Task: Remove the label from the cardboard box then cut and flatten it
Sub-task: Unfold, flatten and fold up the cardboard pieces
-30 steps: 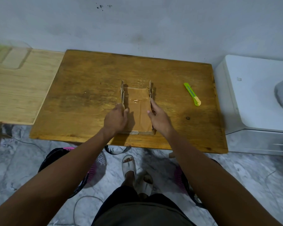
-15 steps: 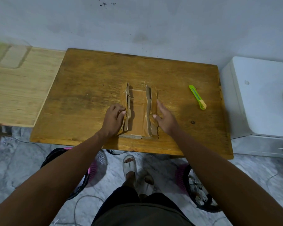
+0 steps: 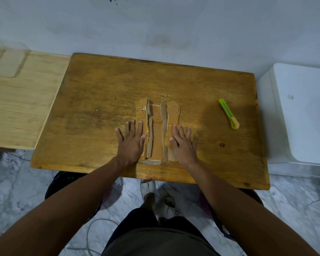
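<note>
The brown cardboard box [image 3: 157, 133] lies opened out near the front middle of the wooden table [image 3: 103, 100]. Both side panels are folded outward and lie almost flat. My left hand [image 3: 132, 142] presses the left panel down with straight, spread fingers. My right hand [image 3: 182, 143] presses the right panel in the same way. A green and yellow utility knife [image 3: 228, 114] lies on the table to the right, well away from both hands. I see no label on the cardboard.
A lighter wooden board [image 3: 17, 100] adjoins the table on the left. A white appliance [image 3: 303, 115] stands at the right. Below the front edge are my feet in sandals [image 3: 151, 193], dark baskets and a marble floor.
The box's side panels stood upright, held between my hands; they have since been pushed outward and down. Both hands went from gripping the walls to pressing flat with spread fingers.
</note>
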